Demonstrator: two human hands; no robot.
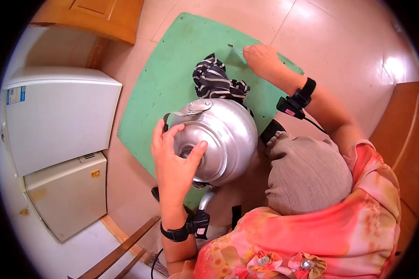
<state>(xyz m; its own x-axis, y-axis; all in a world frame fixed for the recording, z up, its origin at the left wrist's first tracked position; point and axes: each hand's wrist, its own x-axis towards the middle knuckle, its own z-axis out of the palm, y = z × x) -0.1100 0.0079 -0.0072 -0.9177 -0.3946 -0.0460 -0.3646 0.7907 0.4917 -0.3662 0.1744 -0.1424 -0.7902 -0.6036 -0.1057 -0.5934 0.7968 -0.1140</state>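
A large silver metal kettle (239,135) rests partly over the green board, close to my knees. Its round lid and folded handle (198,108) face up and left, and its spout (206,200) points toward me. My left hand (174,160) grips the kettle's top, fingers curved by the handle and thumb on the lid area. Beyond the kettle, my right hand (264,60) is closed around a thin pale stick-like thing (238,52); its kind cannot be made out. A black-and-white striped cloth (216,79) lies bunched against the kettle's far side.
The green board (158,88) is a low tabletop on a pinkish tiled floor (237,18). At left stand a white cabinet-like appliance (63,116) and a smaller cream one (70,193). Wooden panels (400,125) rise at right. Cabled black bands circle both wrists.
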